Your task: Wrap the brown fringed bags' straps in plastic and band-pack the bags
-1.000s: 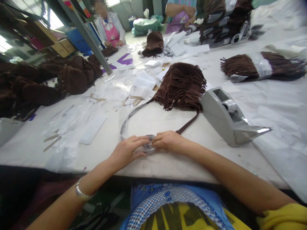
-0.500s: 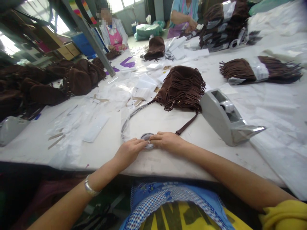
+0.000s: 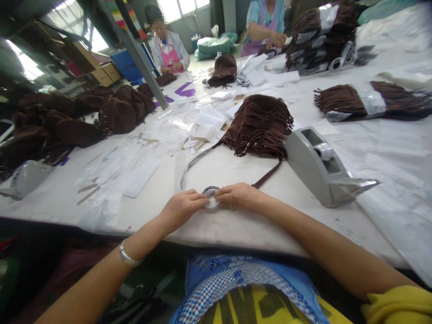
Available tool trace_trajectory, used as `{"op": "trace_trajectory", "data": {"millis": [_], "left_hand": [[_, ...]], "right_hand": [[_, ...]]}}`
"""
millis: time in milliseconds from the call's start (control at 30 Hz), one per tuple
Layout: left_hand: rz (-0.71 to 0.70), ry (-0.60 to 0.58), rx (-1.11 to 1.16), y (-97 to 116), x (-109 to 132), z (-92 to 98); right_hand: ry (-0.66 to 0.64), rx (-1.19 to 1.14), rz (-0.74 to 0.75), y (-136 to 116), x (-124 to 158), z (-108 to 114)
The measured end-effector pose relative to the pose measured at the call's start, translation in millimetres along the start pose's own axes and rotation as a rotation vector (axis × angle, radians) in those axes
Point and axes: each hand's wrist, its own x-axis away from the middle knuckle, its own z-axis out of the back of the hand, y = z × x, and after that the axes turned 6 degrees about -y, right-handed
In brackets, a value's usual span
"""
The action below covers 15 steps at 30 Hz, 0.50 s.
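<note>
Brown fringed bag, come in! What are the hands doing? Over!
Left hand and right hand holding grey ring. Fringed bag lying beyond them. Tape dispenser beside bag, apart from hands.

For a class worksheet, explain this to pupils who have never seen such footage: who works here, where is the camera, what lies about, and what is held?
There is no robot here: a person works with two bare hands. The camera is worn on that person's head, looking forward and down. The left hand and right hand hold a small grey ring near the table's front edge. Beyond it lies a brown fringed bag, its strap curving toward the hands. A grey tape dispenser stands to the right, and more brown bags are heaped at the left.
</note>
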Motion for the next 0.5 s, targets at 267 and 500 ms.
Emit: {"op": "trace_trajectory", "data": {"millis": [267,500], "left_hand": [[0.244,0.077,0.125,30,-5,-8.0],[-0.084,-0.042,-0.093,-8,-1,1.1]], "right_hand": [[0.035,0.323,0.061,-5,-2,-17],[0.002,0.286,0.179,7,-4,-1]]}}
